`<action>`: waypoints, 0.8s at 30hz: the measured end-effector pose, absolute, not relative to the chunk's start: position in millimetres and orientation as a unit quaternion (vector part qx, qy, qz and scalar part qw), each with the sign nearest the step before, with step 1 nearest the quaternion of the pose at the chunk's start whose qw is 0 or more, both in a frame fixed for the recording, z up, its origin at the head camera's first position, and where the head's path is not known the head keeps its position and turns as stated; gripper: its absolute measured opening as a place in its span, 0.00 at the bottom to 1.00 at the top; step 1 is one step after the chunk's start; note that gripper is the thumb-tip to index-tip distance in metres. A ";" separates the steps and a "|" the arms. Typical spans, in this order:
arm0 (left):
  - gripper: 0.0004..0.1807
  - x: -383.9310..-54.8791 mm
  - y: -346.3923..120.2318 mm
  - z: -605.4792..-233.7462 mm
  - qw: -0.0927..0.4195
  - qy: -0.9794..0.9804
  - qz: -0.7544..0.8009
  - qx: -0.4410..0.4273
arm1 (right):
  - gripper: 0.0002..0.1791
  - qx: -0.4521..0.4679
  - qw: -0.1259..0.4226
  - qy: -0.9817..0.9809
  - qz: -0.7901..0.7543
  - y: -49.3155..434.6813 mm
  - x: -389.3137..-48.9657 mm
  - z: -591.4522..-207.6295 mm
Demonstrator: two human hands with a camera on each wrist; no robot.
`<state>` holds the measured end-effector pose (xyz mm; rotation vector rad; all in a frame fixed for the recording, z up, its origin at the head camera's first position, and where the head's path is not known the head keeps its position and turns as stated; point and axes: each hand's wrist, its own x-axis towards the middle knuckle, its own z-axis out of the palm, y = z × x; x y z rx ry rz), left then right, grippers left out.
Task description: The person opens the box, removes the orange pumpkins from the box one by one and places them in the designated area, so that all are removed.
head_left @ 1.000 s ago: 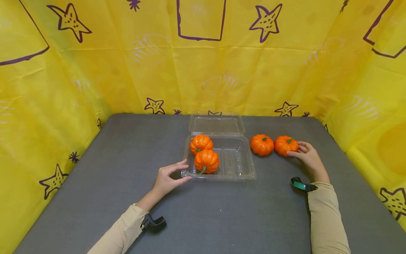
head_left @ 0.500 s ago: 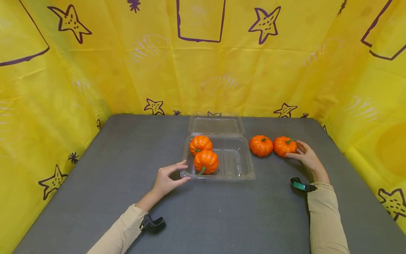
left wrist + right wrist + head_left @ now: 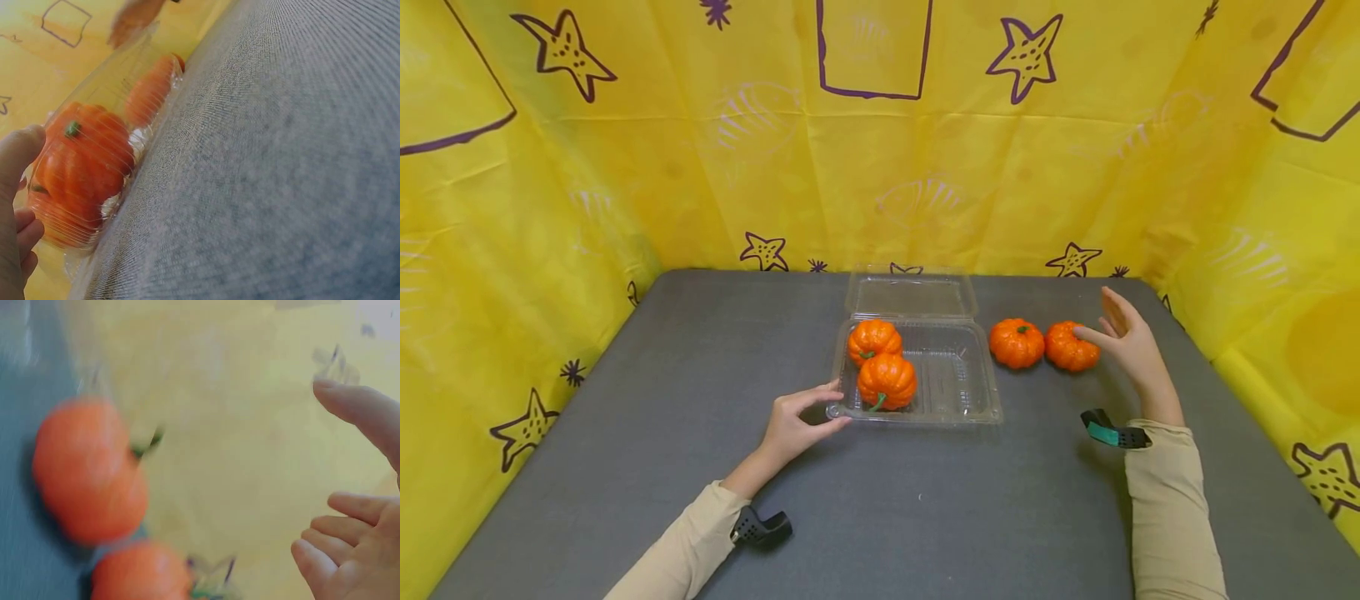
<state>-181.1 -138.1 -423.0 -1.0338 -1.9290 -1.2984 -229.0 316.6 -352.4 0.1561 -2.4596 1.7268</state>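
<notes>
My left hand (image 3: 792,425) holds the near left corner of a clear plastic clamshell container (image 3: 951,412), thumb along the front rim and fingers at the left side. Inside, on the left, two small orange pumpkins (image 3: 887,382) lie against each other. My right hand (image 3: 1135,342) is raised beside the rightmost pumpkin (image 3: 1070,350), fingers spread and holding nothing; its thumb overlaps that pumpkin in the head view. In the right wrist view, a gap separates the hand (image 3: 356,537) from this green-stemmed pumpkin (image 3: 90,472). Another pumpkin (image 3: 1017,343) sits between it and the container.
The container's transparent lid (image 3: 913,296) lies folded back behind the base. Everything stands on a dark grey table (image 3: 917,517). A yellow cloth (image 3: 880,167) with drawn starfish hangs around the back and sides. Black wrist mounts (image 3: 763,529) are worn on both sleeves.
My right hand has let go of the rightmost pumpkin and lifted up off it, fingers opening. The left hand stays at the container's corner, and the pumpkins have barely moved.
</notes>
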 end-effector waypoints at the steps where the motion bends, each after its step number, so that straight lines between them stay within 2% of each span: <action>1: 0.21 -181.3 -138.0 -423.3 0.297 -0.722 -0.488 -0.391 | 0.45 0.070 0.073 -0.808 0.581 311.5 -227.7 -347.7; 9: 0.19 -181.1 -137.4 -423.2 0.321 -0.715 -0.475 -0.400 | 0.44 0.177 0.105 -0.791 0.576 273.9 -216.8 -327.9; 18: 0.15 -182.3 -136.9 -423.0 0.346 -0.700 -0.463 -0.419 | 0.43 0.280 0.076 -0.776 0.560 226.4 -214.4 -333.4; 24: 0.13 -182.2 -137.4 -423.3 0.347 -0.702 -0.458 -0.421 | 0.43 0.303 0.072 -0.771 0.555 209.3 -211.2 -338.8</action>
